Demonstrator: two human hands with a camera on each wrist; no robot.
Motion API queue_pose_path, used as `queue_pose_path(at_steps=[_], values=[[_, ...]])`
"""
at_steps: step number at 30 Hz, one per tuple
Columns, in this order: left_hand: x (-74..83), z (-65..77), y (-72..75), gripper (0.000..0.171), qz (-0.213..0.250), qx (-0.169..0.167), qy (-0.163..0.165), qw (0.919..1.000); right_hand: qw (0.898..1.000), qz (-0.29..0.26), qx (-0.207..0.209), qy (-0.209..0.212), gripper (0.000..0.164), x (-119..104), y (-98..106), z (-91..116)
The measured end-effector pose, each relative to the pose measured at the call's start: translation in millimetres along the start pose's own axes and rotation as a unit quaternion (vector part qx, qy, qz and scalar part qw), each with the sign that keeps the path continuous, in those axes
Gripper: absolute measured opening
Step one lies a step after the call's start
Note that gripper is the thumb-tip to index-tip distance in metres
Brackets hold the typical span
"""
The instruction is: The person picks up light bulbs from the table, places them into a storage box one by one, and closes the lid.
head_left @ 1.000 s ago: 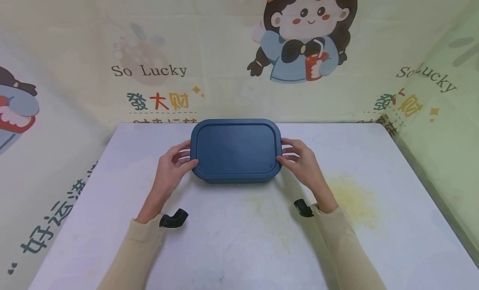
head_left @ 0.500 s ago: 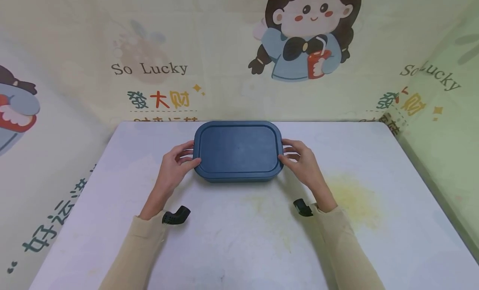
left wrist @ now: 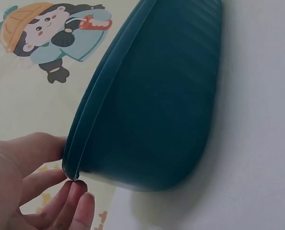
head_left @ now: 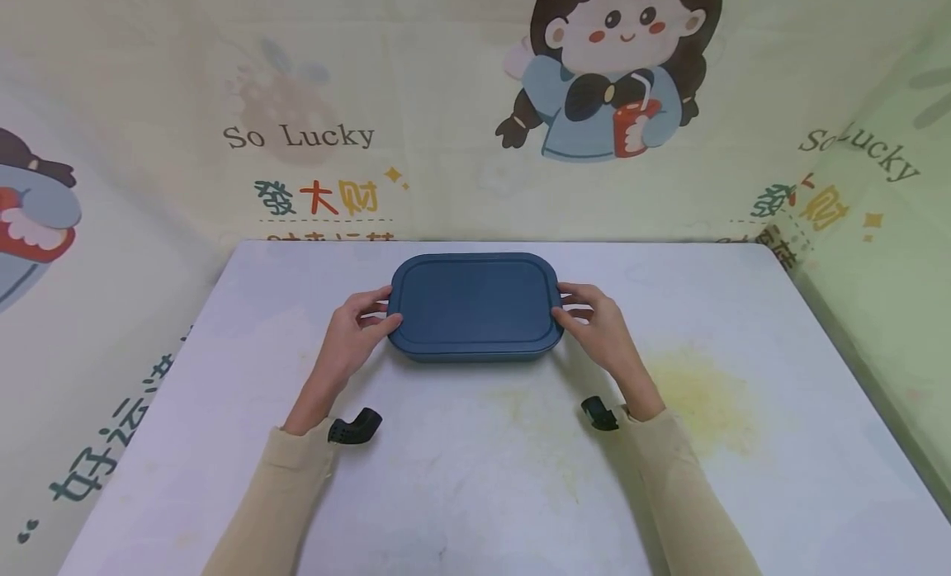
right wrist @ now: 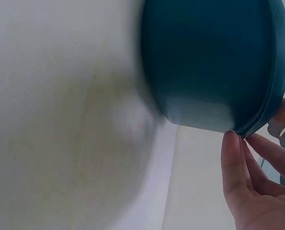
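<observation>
A dark blue rectangular lidded box [head_left: 475, 305] with rounded corners sits between both hands, its lid facing up in the head view. The left hand [head_left: 355, 335] pinches the left end of the lid's rim, thumb on top and fingers beneath. At the opposite end the right hand [head_left: 600, 328] grips the rim in the same way. Seen from the left wrist, the box's smooth side wall [left wrist: 147, 110] shows under the overhanging lid edge [left wrist: 92, 103]. In the right wrist view fingertips [right wrist: 230, 140] meet the rim's lower corner. The box's contents are hidden by the lid.
The box is near the far edge of a white table [head_left: 461, 477] that has a yellowish stain [head_left: 698, 403] on the right. Behind it hangs a printed cloth [head_left: 438, 106] with cartoon figures. Black devices [head_left: 357, 426] are worn at both wrists.
The lid's far edge has come down and the box looks flatter in the head view. The left hand has shifted slightly right; both hands keep their hold.
</observation>
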State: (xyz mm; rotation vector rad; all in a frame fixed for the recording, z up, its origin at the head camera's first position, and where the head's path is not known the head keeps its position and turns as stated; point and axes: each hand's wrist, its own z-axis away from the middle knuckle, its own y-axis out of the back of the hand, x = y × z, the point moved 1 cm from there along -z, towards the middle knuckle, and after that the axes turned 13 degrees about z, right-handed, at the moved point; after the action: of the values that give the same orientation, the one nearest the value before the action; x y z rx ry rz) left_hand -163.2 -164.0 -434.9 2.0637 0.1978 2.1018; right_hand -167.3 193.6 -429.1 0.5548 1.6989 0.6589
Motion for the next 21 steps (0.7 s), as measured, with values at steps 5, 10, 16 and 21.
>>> queue_pose_path(at_steps=[5,10,16,21], values=[[1.8,-1.4,-5.2,0.052,-0.033,-0.001,-0.013,0.9994,1.000,0.027,0.005,0.011,0.042,-1.9,-1.5,0.8],[5.2,-0.6,-7.5,0.052,-0.029,0.000,-0.019,0.9994,0.999,0.043,0.002,0.016,0.042,-3.2,-0.4,0.4],[6.4,0.3,-7.8,0.052,-0.030,-0.001,-0.018,0.9994,0.999,0.045,-0.003,0.010,0.042,-1.7,0.5,0.1],[4.5,-0.4,-6.1,0.052,-0.038,0.001,-0.019,0.9991,0.999,0.047,-0.001,0.009,0.042,-1.8,-1.2,-0.2]])
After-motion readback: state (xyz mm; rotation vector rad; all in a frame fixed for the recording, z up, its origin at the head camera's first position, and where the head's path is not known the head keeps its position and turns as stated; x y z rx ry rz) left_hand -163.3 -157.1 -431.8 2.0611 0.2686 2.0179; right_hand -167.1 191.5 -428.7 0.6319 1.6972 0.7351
